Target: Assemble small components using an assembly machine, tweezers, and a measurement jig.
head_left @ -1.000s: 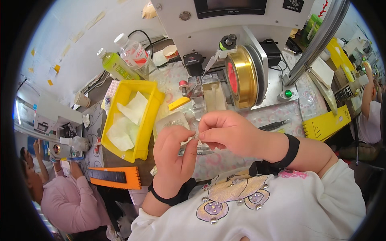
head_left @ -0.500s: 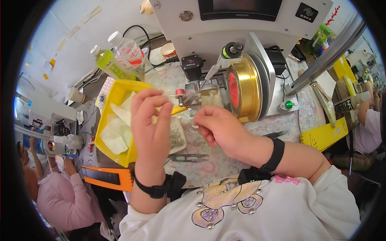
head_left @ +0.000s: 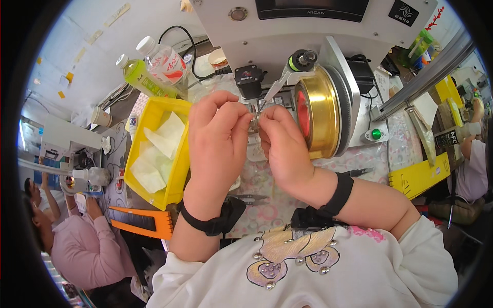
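Observation:
My left hand (head_left: 218,136) and my right hand (head_left: 282,141) meet in front of the machine's small metal fixture (head_left: 251,109). Thumb and forefinger of each hand are pinched, with the fingertips nearly touching. Between them is something tiny that I cannot make out. A thin pointed metal arm (head_left: 276,88) slants down just behind my fingertips. To the right of my right hand stands a large golden reel (head_left: 326,115) with a red core. My left hand and wrist hide most of a white tray beneath them. Dark thread snips (head_left: 249,198) lie below my hands.
A yellow bin (head_left: 134,177) with white paper stands at the left, near two bottles (head_left: 149,82). The pale machine housing (head_left: 308,38) fills the far side. A black-handled tool (head_left: 359,172) and a yellow plate (head_left: 421,175) lie at the right. People sit at both sides.
My left hand has moved right and its raised fingers have closed into a pinch. My right hand has shifted slightly upward, so both now meet at the fixture.

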`<action>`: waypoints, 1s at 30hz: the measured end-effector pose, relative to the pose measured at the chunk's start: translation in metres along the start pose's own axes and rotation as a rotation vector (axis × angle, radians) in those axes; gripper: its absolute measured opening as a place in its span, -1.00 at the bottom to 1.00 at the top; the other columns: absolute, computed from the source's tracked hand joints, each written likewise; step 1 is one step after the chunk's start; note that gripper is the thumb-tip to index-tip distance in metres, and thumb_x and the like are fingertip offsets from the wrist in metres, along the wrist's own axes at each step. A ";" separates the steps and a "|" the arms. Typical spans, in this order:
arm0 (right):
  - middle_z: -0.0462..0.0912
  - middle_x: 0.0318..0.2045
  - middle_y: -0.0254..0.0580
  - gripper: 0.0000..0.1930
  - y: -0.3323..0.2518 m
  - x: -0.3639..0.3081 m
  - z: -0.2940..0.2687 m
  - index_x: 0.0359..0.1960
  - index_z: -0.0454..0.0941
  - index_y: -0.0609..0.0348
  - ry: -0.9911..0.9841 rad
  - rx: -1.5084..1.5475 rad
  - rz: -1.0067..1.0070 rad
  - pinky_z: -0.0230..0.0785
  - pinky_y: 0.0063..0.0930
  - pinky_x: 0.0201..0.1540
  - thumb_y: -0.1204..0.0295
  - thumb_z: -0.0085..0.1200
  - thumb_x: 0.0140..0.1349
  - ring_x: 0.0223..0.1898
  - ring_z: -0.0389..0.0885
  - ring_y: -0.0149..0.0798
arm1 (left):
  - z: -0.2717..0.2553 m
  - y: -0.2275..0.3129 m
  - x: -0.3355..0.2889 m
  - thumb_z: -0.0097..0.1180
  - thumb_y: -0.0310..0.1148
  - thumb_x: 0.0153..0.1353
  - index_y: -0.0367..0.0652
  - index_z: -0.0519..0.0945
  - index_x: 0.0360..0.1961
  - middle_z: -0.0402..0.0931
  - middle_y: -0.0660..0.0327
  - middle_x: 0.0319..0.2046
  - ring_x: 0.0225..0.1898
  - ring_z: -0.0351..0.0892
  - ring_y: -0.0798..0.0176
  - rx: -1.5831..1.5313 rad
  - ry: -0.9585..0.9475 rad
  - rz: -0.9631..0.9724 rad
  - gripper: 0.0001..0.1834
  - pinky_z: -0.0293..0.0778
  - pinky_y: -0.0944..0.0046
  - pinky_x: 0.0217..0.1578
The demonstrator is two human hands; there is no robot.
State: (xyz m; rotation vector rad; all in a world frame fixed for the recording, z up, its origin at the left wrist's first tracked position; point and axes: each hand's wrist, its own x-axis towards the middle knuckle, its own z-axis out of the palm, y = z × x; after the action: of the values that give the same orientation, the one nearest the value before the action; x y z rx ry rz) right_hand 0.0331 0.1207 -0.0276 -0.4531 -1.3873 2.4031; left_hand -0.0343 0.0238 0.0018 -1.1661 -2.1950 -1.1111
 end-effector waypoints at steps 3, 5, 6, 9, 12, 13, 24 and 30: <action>0.29 -0.49 -0.38 -0.90 0.000 0.001 0.001 -0.42 0.29 0.20 -0.030 -0.004 -0.069 0.13 -0.58 -0.33 0.48 -0.17 0.26 -0.39 0.19 -0.52 | 0.000 -0.001 -0.002 0.17 -0.56 -0.02 -0.22 0.54 -0.43 0.45 0.12 -0.27 -0.20 0.39 0.02 -0.016 0.012 -0.008 -0.90 0.33 0.17 -0.16; 0.29 -0.52 -0.38 -0.91 -0.002 0.002 0.002 -0.42 0.29 0.20 -0.030 -0.053 -0.105 0.14 -0.58 -0.38 0.50 -0.15 0.26 -0.43 0.19 -0.53 | 0.001 -0.003 -0.003 0.17 -0.56 -0.02 -0.22 0.54 -0.42 0.45 0.12 -0.27 -0.20 0.40 0.02 -0.023 0.020 -0.007 -0.90 0.33 0.16 -0.16; 0.29 -0.52 -0.38 -0.91 -0.001 0.003 0.001 -0.42 0.29 0.20 -0.031 -0.055 -0.107 0.14 -0.58 -0.38 0.50 -0.15 0.26 -0.43 0.19 -0.53 | 0.002 -0.003 -0.003 0.17 -0.56 -0.02 -0.22 0.54 -0.42 0.45 0.12 -0.26 -0.20 0.40 0.02 -0.037 0.020 -0.011 -0.90 0.33 0.16 -0.16; 0.32 -0.54 -0.39 -0.90 0.011 0.009 -0.001 -0.42 0.31 0.22 -0.038 -0.161 -0.296 0.14 -0.59 -0.45 0.50 -0.13 0.26 -0.48 0.22 -0.54 | 0.003 -0.005 -0.007 0.18 -0.55 -0.02 -0.21 0.56 -0.40 0.46 0.12 -0.23 -0.19 0.41 0.02 -0.027 0.040 -0.002 -0.88 0.34 0.16 -0.15; 0.37 -0.55 -0.37 -0.91 0.014 0.013 -0.002 -0.41 0.33 0.22 -0.041 -0.194 -0.335 0.18 -0.59 -0.48 0.52 -0.09 0.25 -0.51 0.27 -0.56 | -0.001 0.000 -0.011 0.20 -0.53 -0.05 -0.16 0.60 -0.35 0.49 0.14 -0.18 -0.17 0.43 0.04 0.073 0.075 0.055 -0.83 0.34 0.15 -0.13; 0.38 -0.55 -0.37 -0.92 0.014 0.013 -0.002 -0.41 0.33 0.23 -0.029 -0.214 -0.349 0.20 -0.59 -0.48 0.53 -0.08 0.25 -0.52 0.30 -0.55 | -0.002 0.001 -0.012 0.21 -0.52 -0.06 -0.13 0.62 -0.33 0.51 0.16 -0.16 -0.16 0.44 0.06 0.153 0.090 0.100 -0.80 0.34 0.14 -0.12; 0.43 -0.56 -0.34 -0.91 0.017 0.016 -0.005 -0.41 0.33 0.24 -0.024 -0.263 -0.373 0.24 -0.57 -0.48 0.53 -0.06 0.23 -0.52 0.35 -0.53 | -0.005 0.001 -0.016 0.20 -0.55 -0.07 -0.14 0.64 -0.32 0.54 0.16 -0.15 -0.15 0.46 0.03 0.183 0.101 0.189 -0.78 0.37 0.15 -0.10; 0.42 -0.59 -0.35 -0.92 0.012 0.016 -0.004 -0.42 0.35 0.23 -0.023 -0.340 -0.371 0.24 -0.55 -0.51 0.52 -0.05 0.22 -0.55 0.34 -0.53 | -0.002 -0.016 -0.014 0.15 -0.49 0.04 -0.15 0.61 -0.22 0.55 0.21 -0.18 -0.15 0.47 0.18 -0.218 0.074 -0.127 -0.78 0.37 0.24 -0.15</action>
State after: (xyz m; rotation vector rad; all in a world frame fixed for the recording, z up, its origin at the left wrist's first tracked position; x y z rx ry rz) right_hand 0.0194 0.1250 -0.0416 -0.2213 -1.7257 1.8927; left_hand -0.0395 0.0102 -0.0137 -1.0643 -2.1582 -1.4533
